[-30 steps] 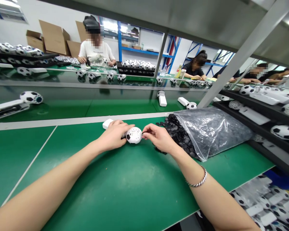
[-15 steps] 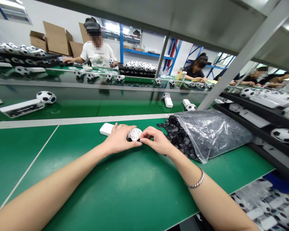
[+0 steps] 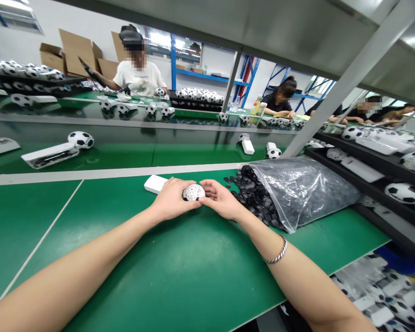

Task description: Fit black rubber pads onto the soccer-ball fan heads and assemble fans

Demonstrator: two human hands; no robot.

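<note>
My left hand (image 3: 173, 198) wraps round a soccer-ball-headed device, whose ball (image 3: 195, 192) shows an openwork white grille facing up and black patches at its lower edge. From behind that hand sticks out the white rectangular body (image 3: 155, 184), low over the green table. On the ball's right side rests my right hand (image 3: 221, 199), its thumb against the lower edge and its fingers curved round the side. Just right of this hand, many small black pieces (image 3: 256, 196) spill from a clear plastic bag (image 3: 307, 189). Whether a black piece is between my right fingers is hidden.
Beyond the table (image 3: 180, 267) runs a green conveyor belt (image 3: 193, 154) carrying similar devices (image 3: 81, 139). Black racks (image 3: 376, 186) with more of them stand at the right. A slanting metal post (image 3: 332, 92) rises behind the bag. Co-workers sit across the line.
My right fingers have gone from a pinch at the ball's edge to a looser curve around its side. Devices on the belt have shifted right. A co-worker across has raised an arm.
</note>
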